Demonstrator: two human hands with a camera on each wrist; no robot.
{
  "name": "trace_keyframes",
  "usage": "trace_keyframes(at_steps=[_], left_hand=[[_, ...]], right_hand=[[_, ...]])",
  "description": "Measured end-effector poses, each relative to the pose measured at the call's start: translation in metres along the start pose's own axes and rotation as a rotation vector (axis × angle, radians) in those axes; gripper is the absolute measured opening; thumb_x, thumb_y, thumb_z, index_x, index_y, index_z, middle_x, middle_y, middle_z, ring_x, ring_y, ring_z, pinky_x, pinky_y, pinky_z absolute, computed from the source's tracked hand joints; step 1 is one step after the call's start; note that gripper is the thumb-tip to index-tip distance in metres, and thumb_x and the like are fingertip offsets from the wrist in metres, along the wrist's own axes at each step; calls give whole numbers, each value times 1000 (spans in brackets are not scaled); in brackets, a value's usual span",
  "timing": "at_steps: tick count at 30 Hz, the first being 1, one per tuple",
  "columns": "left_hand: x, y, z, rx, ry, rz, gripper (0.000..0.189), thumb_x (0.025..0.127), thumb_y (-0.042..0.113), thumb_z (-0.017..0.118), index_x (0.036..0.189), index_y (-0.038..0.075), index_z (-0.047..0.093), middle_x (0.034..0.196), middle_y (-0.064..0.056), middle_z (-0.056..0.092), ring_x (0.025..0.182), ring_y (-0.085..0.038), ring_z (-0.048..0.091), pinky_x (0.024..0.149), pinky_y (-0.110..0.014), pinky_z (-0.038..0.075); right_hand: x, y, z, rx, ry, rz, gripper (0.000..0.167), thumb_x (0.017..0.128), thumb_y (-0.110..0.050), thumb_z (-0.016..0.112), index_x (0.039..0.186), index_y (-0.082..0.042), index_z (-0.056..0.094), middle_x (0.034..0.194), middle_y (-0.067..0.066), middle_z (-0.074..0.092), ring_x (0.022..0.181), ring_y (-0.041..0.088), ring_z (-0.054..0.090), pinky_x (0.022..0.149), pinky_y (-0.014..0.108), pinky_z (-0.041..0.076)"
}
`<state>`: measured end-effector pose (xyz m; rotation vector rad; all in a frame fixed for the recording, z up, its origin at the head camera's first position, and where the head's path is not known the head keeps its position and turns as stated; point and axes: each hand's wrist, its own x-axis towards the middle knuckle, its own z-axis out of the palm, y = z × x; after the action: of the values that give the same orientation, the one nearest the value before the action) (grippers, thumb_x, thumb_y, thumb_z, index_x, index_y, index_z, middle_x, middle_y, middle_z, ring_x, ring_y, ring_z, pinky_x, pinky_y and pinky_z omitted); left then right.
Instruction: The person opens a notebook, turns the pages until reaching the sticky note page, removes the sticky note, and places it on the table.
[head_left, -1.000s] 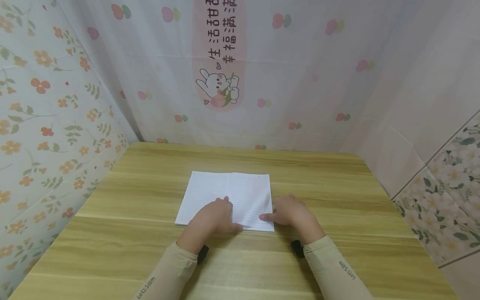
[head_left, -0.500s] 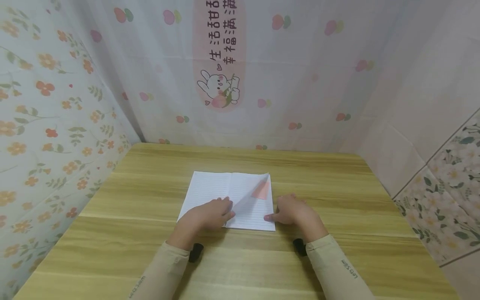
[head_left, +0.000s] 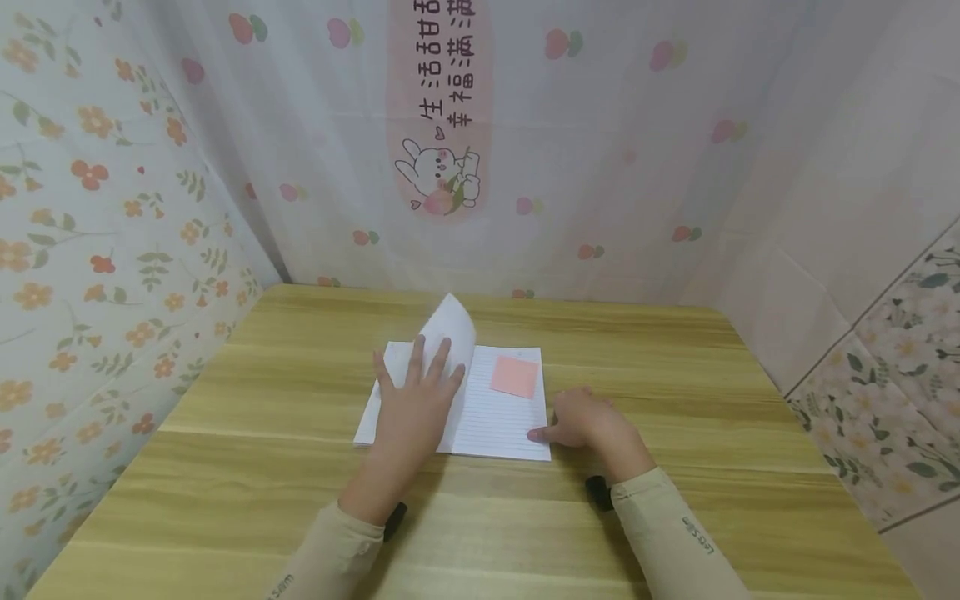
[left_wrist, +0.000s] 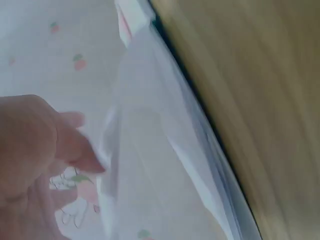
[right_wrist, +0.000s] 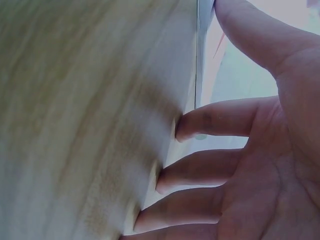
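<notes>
A lined notebook [head_left: 495,429] lies spread on the wooden table, and a pink sticky note [head_left: 514,377] shows on its right page. My left hand [head_left: 415,408], fingers spread, pushes a raised page [head_left: 455,321] over toward the left side. In the left wrist view that page [left_wrist: 145,140] curves up beside the hand. At the notebook's lower right edge, the thumb of my right hand [head_left: 588,421] rests on the page. The right wrist view has the fingertips [right_wrist: 182,130] of that hand touching the table beside the notebook.
The wooden table [head_left: 675,375] surrounds the notebook. A curtain [head_left: 585,167] with fruit prints and a rabbit picture hangs behind it. Floral cloth [head_left: 112,275] lines the left side, and floral panels [head_left: 900,383] stand on the right.
My left hand has lifted the right page and swept it leftward, its fingers now spread against it. The pink sticky note has come into full view. The right hand has stayed nearly still.
</notes>
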<state>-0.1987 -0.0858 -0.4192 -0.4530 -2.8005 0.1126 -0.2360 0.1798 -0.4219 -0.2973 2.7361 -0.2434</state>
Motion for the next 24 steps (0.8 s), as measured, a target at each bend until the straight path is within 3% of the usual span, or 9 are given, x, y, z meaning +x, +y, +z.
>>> trace_keyframes(at_steps=[4, 8, 12, 16, 20, 24], left_hand=[[-1, 11, 0, 16, -86, 107, 33, 104, 12, 63, 132, 26, 74, 161, 0, 57, 159, -35, 40, 121, -83, 20], [-6, 15, 1, -21, -201, 103, 24, 103, 11, 63, 121, 19, 77, 147, -3, 68, 149, -34, 53, 124, -75, 28], [-10, 13, 6, -123, -314, 50, 28, 100, 9, 64, 127, 12, 72, 144, -10, 68, 136, -37, 62, 119, -67, 41], [-11, 8, 6, -265, -411, 17, 43, 95, 5, 62, 138, 8, 64, 153, -16, 61, 140, -42, 59, 113, -63, 50], [-11, 4, 3, -361, -479, -2, 56, 91, 4, 62, 147, 7, 58, 162, -20, 51, 150, -46, 49, 113, -63, 50], [-10, 3, 1, -406, -506, -8, 54, 93, 2, 58, 147, 6, 57, 163, -22, 50, 151, -47, 46, 115, -65, 48]], right_hand=[[-1, 0, -1, 1, 4, -3, 52, 91, -57, 79, 76, -8, 66, 80, 4, 54, 80, 22, 50, 72, 38, 46], [-1, 0, -2, 6, -4, -2, 53, 91, -57, 79, 73, -8, 64, 79, 4, 51, 79, 22, 49, 71, 36, 43], [-2, 0, -4, 3, -10, 3, 53, 91, -56, 80, 74, -8, 64, 80, 4, 51, 81, 22, 49, 72, 36, 43], [-2, -1, -4, -5, -5, 5, 53, 91, -57, 80, 72, -9, 63, 77, 2, 48, 78, 21, 48, 71, 36, 42], [-3, -2, -5, 10, -7, 19, 53, 90, -57, 80, 71, -10, 64, 75, 1, 48, 78, 21, 48, 73, 38, 43], [-3, -2, -4, 22, -15, 32, 52, 89, -57, 81, 75, -10, 65, 78, 2, 50, 79, 21, 49, 77, 42, 45]])
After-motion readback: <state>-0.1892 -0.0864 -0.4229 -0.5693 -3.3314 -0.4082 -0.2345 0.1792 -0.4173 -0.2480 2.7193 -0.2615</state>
